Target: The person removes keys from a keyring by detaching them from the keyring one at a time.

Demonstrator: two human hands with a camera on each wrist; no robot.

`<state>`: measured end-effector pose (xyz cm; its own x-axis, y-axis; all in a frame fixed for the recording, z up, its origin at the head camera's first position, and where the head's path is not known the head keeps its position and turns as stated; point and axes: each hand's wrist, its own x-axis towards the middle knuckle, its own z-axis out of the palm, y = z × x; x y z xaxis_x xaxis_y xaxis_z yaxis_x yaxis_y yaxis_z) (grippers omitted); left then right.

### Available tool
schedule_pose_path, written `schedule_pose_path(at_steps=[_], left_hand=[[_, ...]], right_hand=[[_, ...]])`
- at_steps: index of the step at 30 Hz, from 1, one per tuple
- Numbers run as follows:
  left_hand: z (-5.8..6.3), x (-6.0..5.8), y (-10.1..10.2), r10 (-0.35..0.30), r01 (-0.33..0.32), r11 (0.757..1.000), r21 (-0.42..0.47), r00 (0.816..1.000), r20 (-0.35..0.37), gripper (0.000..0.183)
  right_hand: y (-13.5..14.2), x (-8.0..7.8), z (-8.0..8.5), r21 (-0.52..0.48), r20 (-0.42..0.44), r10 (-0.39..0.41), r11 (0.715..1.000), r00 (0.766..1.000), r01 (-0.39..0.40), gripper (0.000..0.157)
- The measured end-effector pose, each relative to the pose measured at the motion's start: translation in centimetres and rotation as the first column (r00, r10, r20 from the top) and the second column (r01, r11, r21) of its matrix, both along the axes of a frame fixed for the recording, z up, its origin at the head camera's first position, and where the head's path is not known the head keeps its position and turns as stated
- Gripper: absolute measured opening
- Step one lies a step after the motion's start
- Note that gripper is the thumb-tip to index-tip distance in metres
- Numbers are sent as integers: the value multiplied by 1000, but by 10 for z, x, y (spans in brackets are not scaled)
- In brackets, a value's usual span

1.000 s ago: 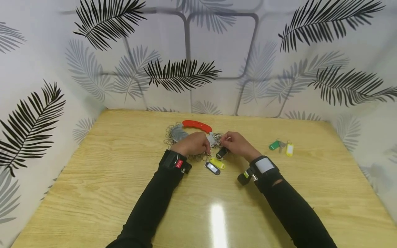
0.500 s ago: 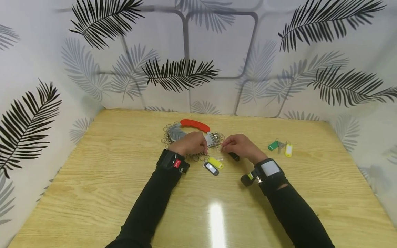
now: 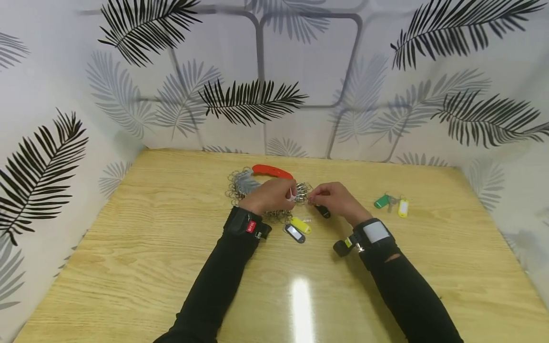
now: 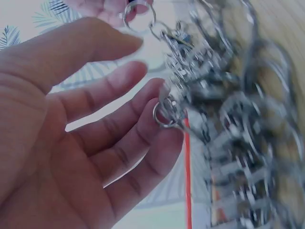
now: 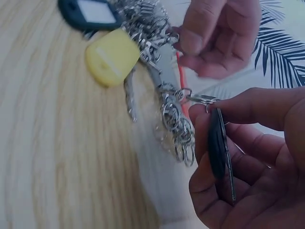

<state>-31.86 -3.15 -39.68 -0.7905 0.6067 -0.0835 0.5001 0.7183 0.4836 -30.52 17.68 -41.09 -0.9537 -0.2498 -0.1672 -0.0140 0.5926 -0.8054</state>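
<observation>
My right hand (image 3: 336, 199) pinches a split ring (image 5: 202, 98) between thumb and forefinger. From that ring hang a dark key tag (image 5: 217, 148) and a flat key (image 5: 230, 171), lying against the curled fingers. The ring meets a small hook on a metal key carrier that has a red handle (image 3: 272, 171) and many hooks and rings (image 3: 246, 183). Over the carrier's near side is my left hand (image 3: 274, 195); its thumb stands apart from the fingers, and its fingertips touch a small ring (image 4: 164, 114) in the left wrist view.
A yellow key tag (image 3: 300, 225) and a dark tag with a white label (image 3: 295, 233) lie just in front of the carrier. Farther right on the wooden table (image 3: 150, 228) are a green tag (image 3: 381, 201), a key (image 3: 392, 202) and another yellow tag (image 3: 403, 208).
My right hand has shifted slightly right, swinging the dark tag under its fingers. My left hand has moved from the rings near the yellow tag, up toward the red handle.
</observation>
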Motion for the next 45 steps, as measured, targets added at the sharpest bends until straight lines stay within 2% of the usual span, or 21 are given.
schedule_pose_path(at_steps=[2, 4, 9, 12, 15, 21, 27, 45], left_hand=[[0, 2, 8, 13, -13, 1000, 4, 1000, -19, 31], [-1, 4, 15, 13, -12, 1000, 10, 998, -60, 33], [-5, 6, 28, 51, -46, 998, 31, 982, -183, 23], [-8, 6, 29, 88, -81, 996, 38, 965, -246, 19], [-10, 6, 26, 103, -88, 994, 64, 953, -285, 18], [-11, 5, 21, 125, -92, 987, 131, 955, -268, 21], [-10, 5, 17, 144, -119, 986, 119, 960, -240, 21], [-12, 2, 14, 105, -84, 992, 98, 966, -235, 21]], right_hand=[[-1, -1, 0, -4, -2, -12, 1000, 1000, 12, 20], [-1, -2, 0, -9, -3, -29, 1000, 1000, 29, 21], [-3, -5, 0, -61, 6, -58, 996, 998, 58, 24], [-4, -7, 1, -96, 14, -55, 994, 998, 56, 25], [-6, -9, 0, -124, 26, -48, 991, 999, 51, 27], [-6, -10, -2, -186, 41, -60, 980, 997, 66, 31], [-9, -10, -6, -203, 52, -86, 975, 995, 95, 29], [-15, -6, -7, -135, -13, -103, 986, 995, 100, 23]])
